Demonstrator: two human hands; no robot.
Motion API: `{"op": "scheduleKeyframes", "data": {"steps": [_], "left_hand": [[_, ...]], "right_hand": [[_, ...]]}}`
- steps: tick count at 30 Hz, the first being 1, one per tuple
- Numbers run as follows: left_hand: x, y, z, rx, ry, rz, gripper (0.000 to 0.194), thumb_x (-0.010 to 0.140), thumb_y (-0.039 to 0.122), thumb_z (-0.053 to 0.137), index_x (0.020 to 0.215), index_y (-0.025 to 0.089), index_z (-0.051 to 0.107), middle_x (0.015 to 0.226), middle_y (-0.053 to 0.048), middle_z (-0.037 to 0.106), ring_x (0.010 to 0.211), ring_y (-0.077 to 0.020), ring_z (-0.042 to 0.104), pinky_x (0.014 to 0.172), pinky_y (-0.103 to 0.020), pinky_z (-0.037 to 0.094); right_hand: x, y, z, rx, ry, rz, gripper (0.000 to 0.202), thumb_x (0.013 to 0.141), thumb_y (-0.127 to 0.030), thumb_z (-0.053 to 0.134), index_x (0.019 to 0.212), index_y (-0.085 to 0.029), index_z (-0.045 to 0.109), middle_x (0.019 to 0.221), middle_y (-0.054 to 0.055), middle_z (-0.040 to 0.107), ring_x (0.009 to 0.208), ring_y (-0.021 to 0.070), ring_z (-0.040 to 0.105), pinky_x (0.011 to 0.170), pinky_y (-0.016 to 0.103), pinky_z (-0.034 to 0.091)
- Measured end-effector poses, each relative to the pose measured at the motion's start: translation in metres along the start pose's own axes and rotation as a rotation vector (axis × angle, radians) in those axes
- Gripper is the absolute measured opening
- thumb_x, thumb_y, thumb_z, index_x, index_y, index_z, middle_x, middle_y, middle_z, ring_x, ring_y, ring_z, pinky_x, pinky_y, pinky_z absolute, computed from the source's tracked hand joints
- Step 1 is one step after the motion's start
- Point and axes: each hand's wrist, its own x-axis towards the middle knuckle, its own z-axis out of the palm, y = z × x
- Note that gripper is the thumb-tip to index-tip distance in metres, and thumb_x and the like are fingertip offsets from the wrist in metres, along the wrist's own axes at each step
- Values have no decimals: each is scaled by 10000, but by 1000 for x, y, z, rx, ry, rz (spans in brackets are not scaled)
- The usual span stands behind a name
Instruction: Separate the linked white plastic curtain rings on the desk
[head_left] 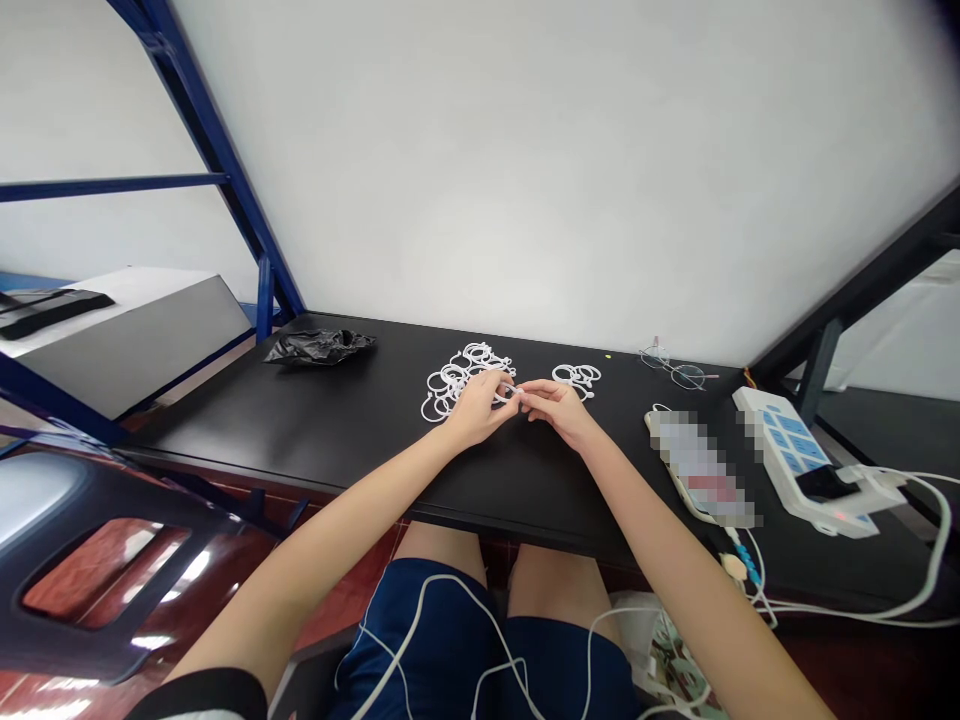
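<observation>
While the left hand [478, 408] pinches a slim white ring [511, 388], the right hand's grip [562, 408] holds its edge.

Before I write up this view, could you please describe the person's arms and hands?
The left hand and right hand wear no gloves, and no watch shows. A short piece of sleeve, black with some white, covers the left arm near the lower edge; the right arm shows no sleeve.

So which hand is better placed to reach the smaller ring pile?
Probably the right hand: it is close to the smaller pile, while the left hand is farther off, by the larger pile.
</observation>
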Motion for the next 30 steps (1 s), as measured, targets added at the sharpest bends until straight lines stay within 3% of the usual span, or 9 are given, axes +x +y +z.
{"op": "scheduleKeyframes", "data": {"steps": [15, 21, 30], "left_hand": [[0, 3, -5, -47, -54, 28, 158, 903, 267, 481, 922, 162, 597, 800, -44, 619, 731, -163, 578, 736, -317, 473], [0, 3, -6, -36, -57, 24, 239, 928, 369, 486, 889, 164, 605, 744, -30, 592, 689, -151, 553, 696, -297, 453], [1, 1, -1, 49, -19, -44, 137, 868, 260, 529, 779, 170, 580, 696, 7, 600, 649, -129, 546, 784, -321, 410]], "right_hand": [[0, 3, -1, -26, -12, -19, 235, 626, -364, 841, 789, -211, 771, 728, 21, 708, 642, 113, 616, 546, 216, 509], [0, 3, -1, -16, -14, -27, 225, 630, -349, 842, 791, -207, 774, 707, 15, 698, 643, 107, 611, 555, 208, 504], [-2, -2, 3, -53, -4, 22, 295, 594, -361, 860, 816, -188, 772, 660, 8, 685, 579, 92, 596, 554, 216, 497]]}}
